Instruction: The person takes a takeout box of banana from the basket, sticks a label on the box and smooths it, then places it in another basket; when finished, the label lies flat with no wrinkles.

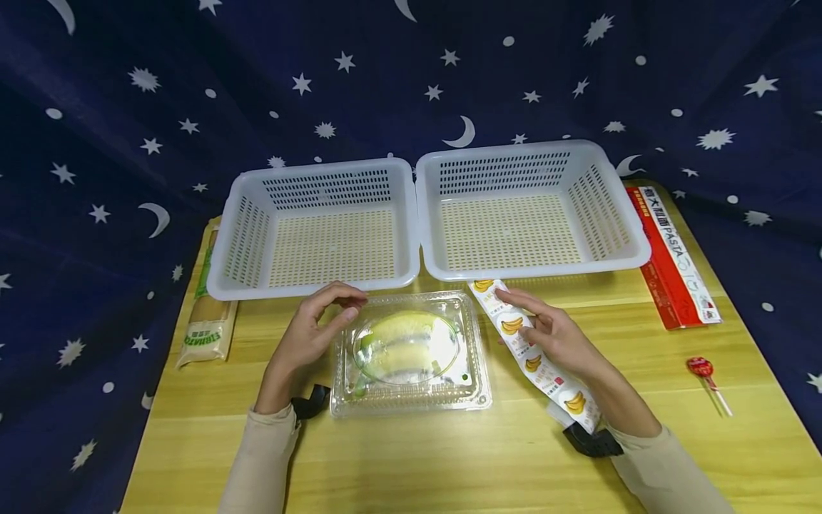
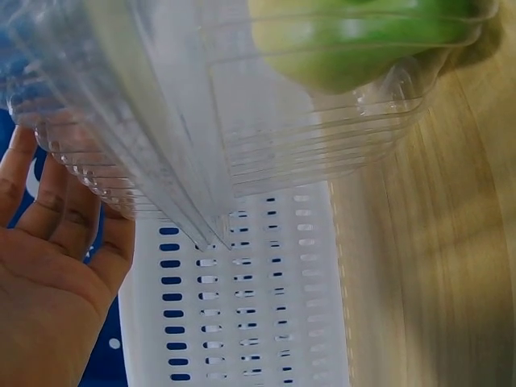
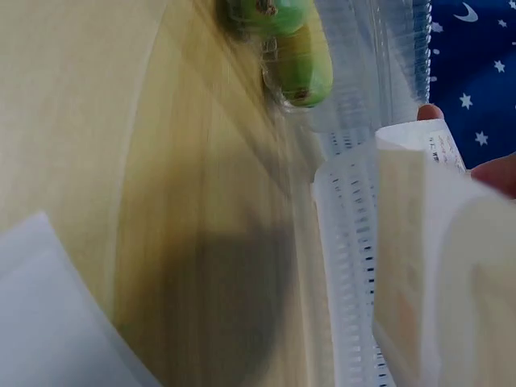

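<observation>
"Right grip: free or holding?"
"Pinching the banana-label strip, whose long axis slants away to the left, just right of the clamshell."
"Left grip?"
"Near the clamshell's far-left corner, loosely curved, grasping nothing; contact unclear."
"Containers?"
"Clamshell with green-tipped bananas; two white baskets behind."

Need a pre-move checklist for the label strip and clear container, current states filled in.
1. Clear container shut over fruit: ok.
2. Container fully latched: cannot tell.
3. Label strip held in right hand: ok.
4. Banana labels on strip: ok, several visible.
5. Any label peeled loose: cannot tell.
6. Left hand steadying container: cannot tell; at its corner, contact unclear.
</observation>
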The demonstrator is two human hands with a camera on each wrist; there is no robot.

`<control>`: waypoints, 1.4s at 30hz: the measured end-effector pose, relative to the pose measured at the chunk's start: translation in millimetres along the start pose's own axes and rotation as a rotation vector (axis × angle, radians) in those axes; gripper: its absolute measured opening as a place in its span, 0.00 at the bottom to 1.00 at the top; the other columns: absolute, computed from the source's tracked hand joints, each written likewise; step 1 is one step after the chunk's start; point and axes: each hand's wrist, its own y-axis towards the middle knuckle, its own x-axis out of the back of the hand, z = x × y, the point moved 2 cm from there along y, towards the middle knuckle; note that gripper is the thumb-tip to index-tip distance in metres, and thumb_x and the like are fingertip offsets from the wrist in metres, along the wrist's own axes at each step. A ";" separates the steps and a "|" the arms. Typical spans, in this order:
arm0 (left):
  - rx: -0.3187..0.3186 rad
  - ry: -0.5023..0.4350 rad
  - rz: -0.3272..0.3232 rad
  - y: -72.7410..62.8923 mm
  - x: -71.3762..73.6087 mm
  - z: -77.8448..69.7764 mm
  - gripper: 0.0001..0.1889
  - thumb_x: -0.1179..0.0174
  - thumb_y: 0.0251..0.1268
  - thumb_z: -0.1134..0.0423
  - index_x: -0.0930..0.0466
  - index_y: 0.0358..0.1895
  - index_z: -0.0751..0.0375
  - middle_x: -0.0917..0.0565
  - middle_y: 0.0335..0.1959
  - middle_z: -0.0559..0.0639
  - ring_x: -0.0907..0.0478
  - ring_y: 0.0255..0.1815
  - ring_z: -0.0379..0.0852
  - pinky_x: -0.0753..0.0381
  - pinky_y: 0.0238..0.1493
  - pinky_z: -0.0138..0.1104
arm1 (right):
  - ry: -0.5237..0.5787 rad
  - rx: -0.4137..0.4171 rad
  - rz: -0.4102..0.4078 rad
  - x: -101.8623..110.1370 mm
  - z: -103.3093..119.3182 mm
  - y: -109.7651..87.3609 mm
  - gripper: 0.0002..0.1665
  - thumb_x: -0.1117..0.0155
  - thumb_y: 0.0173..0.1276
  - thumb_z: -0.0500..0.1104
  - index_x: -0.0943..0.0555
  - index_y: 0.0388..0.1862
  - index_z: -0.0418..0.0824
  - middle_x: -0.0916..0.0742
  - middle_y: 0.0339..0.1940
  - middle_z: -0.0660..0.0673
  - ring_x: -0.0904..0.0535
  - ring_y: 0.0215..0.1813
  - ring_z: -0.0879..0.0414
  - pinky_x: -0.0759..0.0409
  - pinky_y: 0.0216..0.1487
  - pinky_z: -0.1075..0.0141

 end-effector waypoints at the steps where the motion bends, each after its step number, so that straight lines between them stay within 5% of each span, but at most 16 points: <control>1: -0.002 0.002 0.000 0.0 0.3 0.3 0.12 0.47 0.68 0.77 0.23 0.52 0.73 0.19 0.45 0.67 0.21 0.44 0.56 0.18 0.47 0.34 | -0.008 0.004 0.004 -0.3 0.9 -0.7 0.35 0.52 0.64 0.19 0.36 0.72 0.30 0.32 0.73 0.60 0.27 0.54 0.74 0.29 0.18 0.69; 4: -0.001 0.007 0.000 -0.5 1.5 1.0 0.12 0.46 0.68 0.77 0.22 0.52 0.73 0.19 0.45 0.66 0.21 0.44 0.56 0.18 0.48 0.33 | 0.008 0.042 0.022 -1.1 6.3 -2.9 0.35 0.51 0.66 0.20 0.38 0.73 0.30 0.33 0.74 0.60 0.31 0.24 0.69 0.34 0.15 0.65; 6: 0.000 0.013 -0.001 -1.4 2.4 -0.9 0.12 0.46 0.68 0.77 0.22 0.52 0.72 0.19 0.46 0.65 0.21 0.44 0.56 0.18 0.48 0.33 | 0.035 0.059 0.026 -1.4 11.7 -3.3 0.34 0.51 0.68 0.21 0.38 0.73 0.30 0.33 0.74 0.60 0.41 0.18 0.63 0.32 0.18 0.68; 12: -0.028 0.021 0.017 -4.6 1.5 -17.1 0.14 0.45 0.67 0.77 0.21 0.53 0.68 0.18 0.46 0.63 0.21 0.46 0.53 0.20 0.50 0.32 | 0.114 0.029 -0.085 0.4 26.3 5.5 0.29 0.48 0.72 0.27 0.35 0.71 0.30 0.26 0.69 0.56 0.30 0.29 0.66 0.24 0.31 0.78; 16: -0.073 0.015 0.063 -3.9 -3.7 -35.3 0.16 0.45 0.65 0.78 0.22 0.54 0.65 0.19 0.47 0.63 0.21 0.48 0.51 0.20 0.53 0.35 | 0.200 0.029 -0.210 0.6 34.4 18.3 0.24 0.48 0.72 0.28 0.29 0.67 0.30 0.17 0.49 0.52 0.27 0.30 0.67 0.25 0.27 0.78; 19: -0.099 0.014 0.121 -3.2 -9.9 -50.7 0.18 0.43 0.62 0.80 0.23 0.55 0.65 0.19 0.49 0.62 0.22 0.51 0.49 0.22 0.57 0.35 | 0.262 0.049 -0.260 -1.7 41.2 26.9 0.22 0.48 0.73 0.28 0.27 0.64 0.30 0.17 0.46 0.50 0.23 0.28 0.69 0.23 0.27 0.78; 25: -0.157 0.031 0.241 -1.1 -30.5 -80.2 0.21 0.39 0.61 0.76 0.24 0.58 0.62 0.20 0.53 0.55 0.25 0.58 0.46 0.25 0.63 0.37 | 0.399 0.126 -0.174 -8.1 56.2 36.9 0.30 0.53 0.72 0.25 0.38 0.73 0.30 0.28 0.71 0.42 0.12 0.44 0.55 0.14 0.45 0.67; 31: -0.079 0.088 0.350 6.5 -58.2 -100.4 0.27 0.38 0.67 0.64 0.33 0.68 0.53 0.28 0.64 0.46 0.31 0.66 0.43 0.28 0.68 0.39 | 0.383 0.271 -0.033 -10.0 68.7 43.0 0.43 0.59 0.63 0.16 0.52 0.77 0.29 0.49 0.80 0.34 0.30 0.71 0.60 0.30 0.69 0.69; 34: -0.038 0.123 0.353 12.4 -69.8 -103.7 0.30 0.39 0.68 0.58 0.38 0.71 0.47 0.33 0.69 0.44 0.32 0.68 0.41 0.28 0.68 0.40 | 0.358 0.281 0.005 -11.3 73.7 45.3 0.44 0.59 0.64 0.16 0.54 0.79 0.31 0.53 0.81 0.36 0.32 0.72 0.60 0.27 0.65 0.73; 36: -0.013 0.132 0.343 16.1 -75.6 -104.7 0.31 0.39 0.69 0.56 0.40 0.73 0.46 0.35 0.71 0.44 0.32 0.68 0.41 0.27 0.67 0.40 | 0.349 0.261 0.008 -12.3 76.2 46.5 0.43 0.58 0.67 0.18 0.54 0.79 0.34 0.51 0.82 0.38 0.24 0.66 0.57 0.21 0.58 0.72; 39: 0.026 0.139 0.334 21.1 -81.0 -106.0 0.32 0.40 0.70 0.53 0.42 0.74 0.44 0.37 0.72 0.45 0.33 0.68 0.43 0.25 0.66 0.40 | 0.361 0.214 -0.035 -14.0 78.7 47.3 0.37 0.56 0.69 0.21 0.45 0.76 0.34 0.34 0.76 0.38 0.17 0.57 0.53 0.15 0.46 0.70; 42: 0.054 0.151 0.350 26.6 -83.5 -108.3 0.32 0.41 0.70 0.52 0.42 0.75 0.44 0.37 0.72 0.44 0.34 0.70 0.43 0.27 0.67 0.42 | 0.373 0.186 -0.094 -15.1 79.1 47.7 0.23 0.54 0.70 0.22 0.30 0.62 0.32 0.17 0.55 0.39 0.13 0.48 0.50 0.14 0.42 0.67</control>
